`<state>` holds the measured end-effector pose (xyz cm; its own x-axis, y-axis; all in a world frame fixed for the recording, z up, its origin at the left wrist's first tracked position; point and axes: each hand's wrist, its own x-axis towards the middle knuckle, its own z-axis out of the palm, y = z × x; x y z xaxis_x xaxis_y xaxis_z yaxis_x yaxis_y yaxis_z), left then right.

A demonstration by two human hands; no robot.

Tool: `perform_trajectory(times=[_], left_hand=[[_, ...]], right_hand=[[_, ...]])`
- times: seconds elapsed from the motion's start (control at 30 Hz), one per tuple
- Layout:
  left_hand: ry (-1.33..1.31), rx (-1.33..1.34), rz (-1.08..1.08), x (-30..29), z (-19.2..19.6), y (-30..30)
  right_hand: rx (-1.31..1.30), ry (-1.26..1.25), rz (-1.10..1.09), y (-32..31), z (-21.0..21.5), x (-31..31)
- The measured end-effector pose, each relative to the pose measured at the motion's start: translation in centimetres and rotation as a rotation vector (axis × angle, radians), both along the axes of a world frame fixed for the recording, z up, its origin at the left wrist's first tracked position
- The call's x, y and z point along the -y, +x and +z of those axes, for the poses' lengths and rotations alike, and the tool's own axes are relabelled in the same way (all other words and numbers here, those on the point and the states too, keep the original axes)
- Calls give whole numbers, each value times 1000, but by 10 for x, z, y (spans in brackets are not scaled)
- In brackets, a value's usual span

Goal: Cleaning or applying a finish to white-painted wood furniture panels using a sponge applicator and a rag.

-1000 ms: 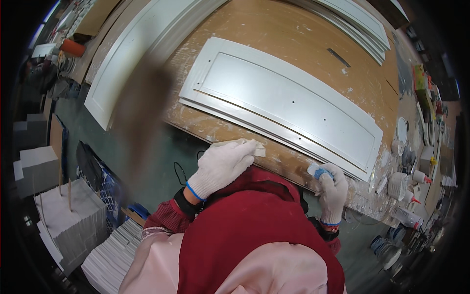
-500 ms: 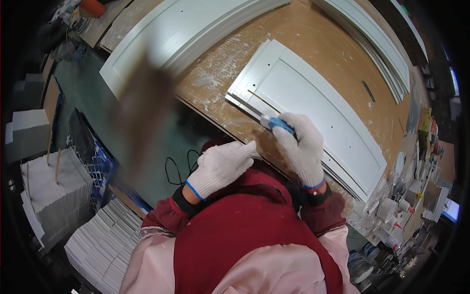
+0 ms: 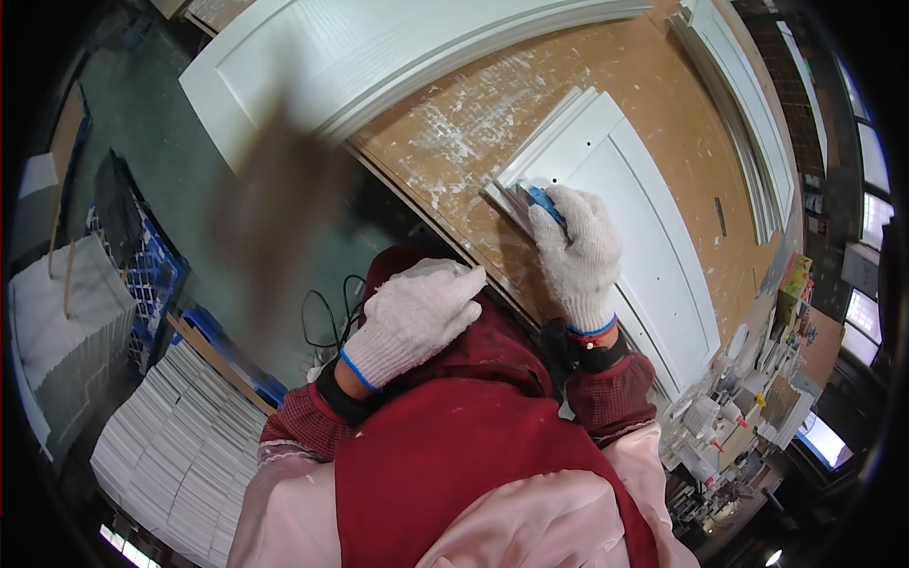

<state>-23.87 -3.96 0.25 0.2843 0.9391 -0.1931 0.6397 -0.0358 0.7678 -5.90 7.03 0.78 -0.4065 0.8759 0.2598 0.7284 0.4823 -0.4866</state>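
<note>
A person in a red apron (image 3: 445, 473) over pale pink sleeves stands at a wooden workbench (image 3: 606, 104) spattered with white paint or filler. Both hands wear white knitted gloves with blue cuffs.

The right hand (image 3: 578, 256) rests on the near corner of a white panelled cabinet door (image 3: 653, 237) lying flat on the bench. Its fingers are curled together around a small blue tool (image 3: 544, 201), perhaps a sanding block or scraper, pressed against the moulded edge of the door's corner; only the blue tip shows past the glove.

The left hand (image 3: 417, 317) sits just off the bench edge, close to the person's chest, fingers together and loosely bent. Whether it holds anything cannot be told.

A larger white panelled door (image 3: 312, 66) lies across the far left of the bench, and long white mouldings (image 3: 748, 114) lie along the far right.

At the right end of the bench stands a crowd of small bottles and tubs (image 3: 729, 417), white with coloured caps; their contents cannot be seen. Down to the left, on the floor, a blue crate (image 3: 142, 275) stands beside stacks of white sheets or panels (image 3: 180, 445), and what the crate holds is unclear. A black cable (image 3: 327, 317) loops on the green floor. A brown blur crosses the view at upper left.
</note>
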Motion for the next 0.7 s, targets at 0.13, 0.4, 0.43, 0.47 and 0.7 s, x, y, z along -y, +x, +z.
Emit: perform_trajectory(times=[0.13,0.4,0.43,0.47,0.7], left_hand=[[14,-9,-19,-7,-1,-5],[-133,-23,-83,-18,-4,-10],[-116,-17,-80,-18,-5,-9],[-99,-11,-78,-17,-6,-9],[-92,-9,-67,-18,-5,-11]], right_hand=[[63,-67,-11,-3,7,0],[8,-33,-23,-2,14,2],[10,-32,-24,-4,14,2],[3,-28,-6,-6,14,1],[110,-57,13,-15,11,-2]])
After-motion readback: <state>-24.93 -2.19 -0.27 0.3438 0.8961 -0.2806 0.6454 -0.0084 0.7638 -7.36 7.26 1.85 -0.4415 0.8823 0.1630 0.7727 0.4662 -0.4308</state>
